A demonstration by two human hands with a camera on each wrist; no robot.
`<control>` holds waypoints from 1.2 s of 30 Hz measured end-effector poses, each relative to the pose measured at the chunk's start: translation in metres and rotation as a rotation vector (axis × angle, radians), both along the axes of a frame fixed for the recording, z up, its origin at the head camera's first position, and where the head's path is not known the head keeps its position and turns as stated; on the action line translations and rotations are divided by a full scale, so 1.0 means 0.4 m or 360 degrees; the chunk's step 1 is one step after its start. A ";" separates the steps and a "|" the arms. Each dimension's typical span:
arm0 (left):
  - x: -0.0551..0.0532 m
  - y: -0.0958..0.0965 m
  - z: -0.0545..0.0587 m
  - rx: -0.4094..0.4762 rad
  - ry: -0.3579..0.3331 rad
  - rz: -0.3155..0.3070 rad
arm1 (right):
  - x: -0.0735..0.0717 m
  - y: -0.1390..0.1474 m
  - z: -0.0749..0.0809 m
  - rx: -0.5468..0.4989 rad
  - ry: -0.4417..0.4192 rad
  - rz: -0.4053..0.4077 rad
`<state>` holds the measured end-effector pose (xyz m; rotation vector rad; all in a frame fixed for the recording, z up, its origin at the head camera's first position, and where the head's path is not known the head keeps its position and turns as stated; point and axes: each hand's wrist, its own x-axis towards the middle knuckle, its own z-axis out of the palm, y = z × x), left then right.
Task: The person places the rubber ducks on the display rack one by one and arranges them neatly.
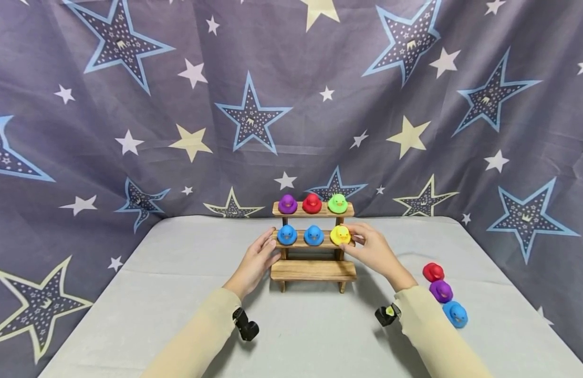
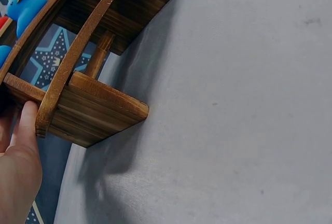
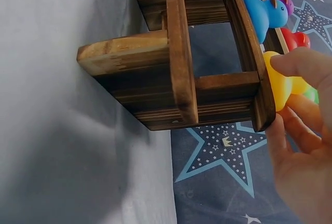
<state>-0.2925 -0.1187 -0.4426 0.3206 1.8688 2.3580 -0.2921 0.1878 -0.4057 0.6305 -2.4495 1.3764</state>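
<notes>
In the head view, my right hand (image 1: pixel 374 249) pinches a yellow rubber duck (image 1: pixel 341 235) at the right end of the middle tier of a wooden three-tier stand (image 1: pixel 313 270). The right wrist view shows the thumb on one side of the yellow duck (image 3: pixel 279 81), fingers on the other. My left hand (image 1: pixel 256 262) touches the stand's left end by the middle tier, fingers fairly straight. Beside the yellow duck sit two blue ducks, one in the middle (image 1: pixel 313 235) and one at left (image 1: pixel 287 235). The top tier carries a purple duck (image 1: pixel 288 204), a red duck (image 1: pixel 312 203) and a green duck (image 1: pixel 337 203).
On the white-covered table (image 1: pixel 178 304), a red duck (image 1: pixel 433 272), a purple duck (image 1: pixel 440 291) and a blue duck (image 1: pixel 455 314) lie in a line to the right, near my right sleeve (image 1: pixel 433 325). Behind the stand hangs a star-patterned grey curtain (image 1: pixel 301 142).
</notes>
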 end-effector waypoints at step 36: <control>-0.001 -0.004 -0.006 -0.0009 0.0021 -0.0011 | 0.030 0.002 0.010 0.0036 -0.0004 0.0048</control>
